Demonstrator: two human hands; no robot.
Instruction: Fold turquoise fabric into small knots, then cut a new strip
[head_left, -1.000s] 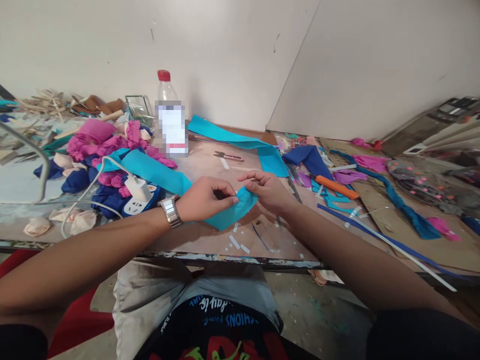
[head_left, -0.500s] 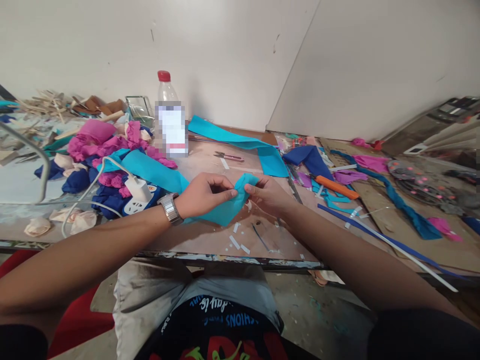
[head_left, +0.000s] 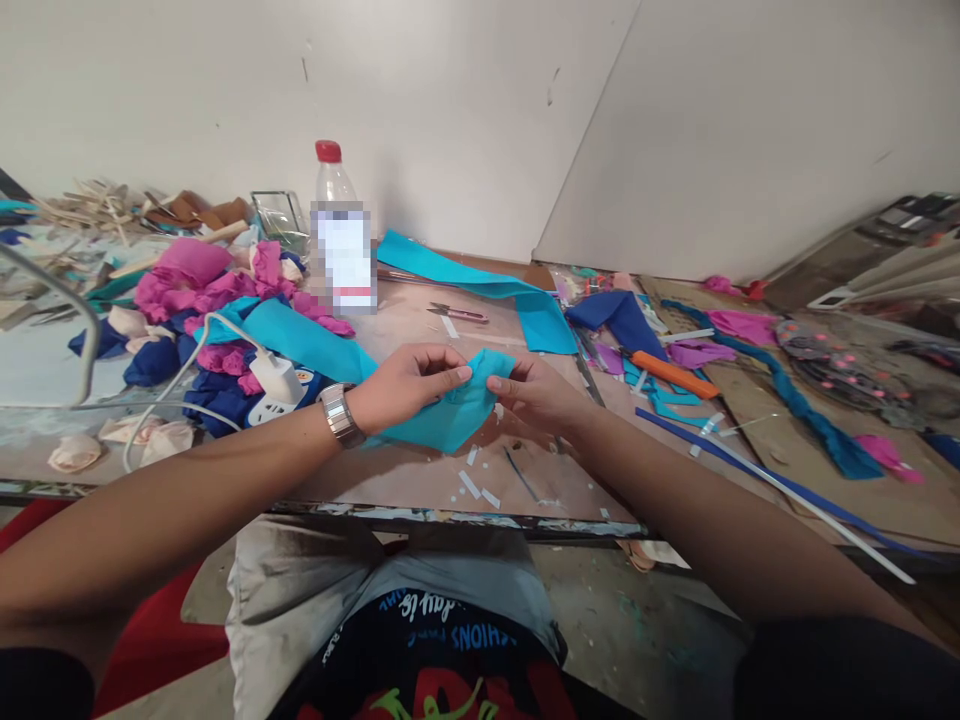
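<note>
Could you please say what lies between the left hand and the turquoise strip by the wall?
In the head view, snips and a white scrap lie there.

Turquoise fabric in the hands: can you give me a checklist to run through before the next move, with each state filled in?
1. Left hand gripping the turquoise fabric: ok, thumb pressed on it.
2. Right hand gripping it: ok, at the folded end.
3. Snips away from the fingers: ok, lying beyond the hands.
4. Table nearby free of scraps: not ok, white scraps lie on the near side.
5. Fold secured inside: cannot tell, the inside is hidden.
</note>
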